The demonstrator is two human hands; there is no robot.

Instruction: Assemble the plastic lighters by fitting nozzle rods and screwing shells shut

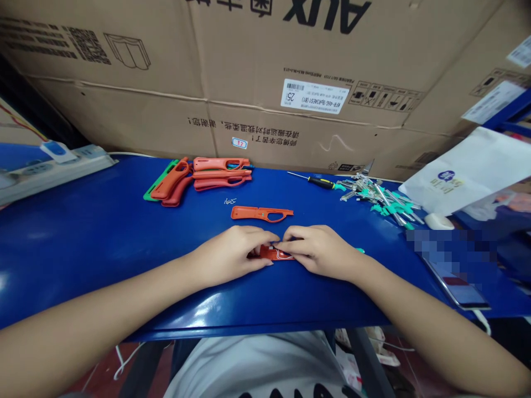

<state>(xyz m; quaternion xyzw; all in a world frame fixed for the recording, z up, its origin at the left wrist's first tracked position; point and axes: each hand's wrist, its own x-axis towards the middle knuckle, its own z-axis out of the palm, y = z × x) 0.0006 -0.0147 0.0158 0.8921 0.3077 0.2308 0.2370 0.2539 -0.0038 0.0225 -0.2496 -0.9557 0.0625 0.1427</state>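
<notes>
head view, left hand, right hand, orange part half-hidden

Orange plastic shell is laid flat, lengthwise L–R, on blue table nr front edge; only mid section is exposed.

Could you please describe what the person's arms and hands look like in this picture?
The left forearm and right forearm are bare, no sleeves in view. The left hand and right hand show no gloves, rings or watch. A white shirt with dark print shows at the bottom.
</notes>
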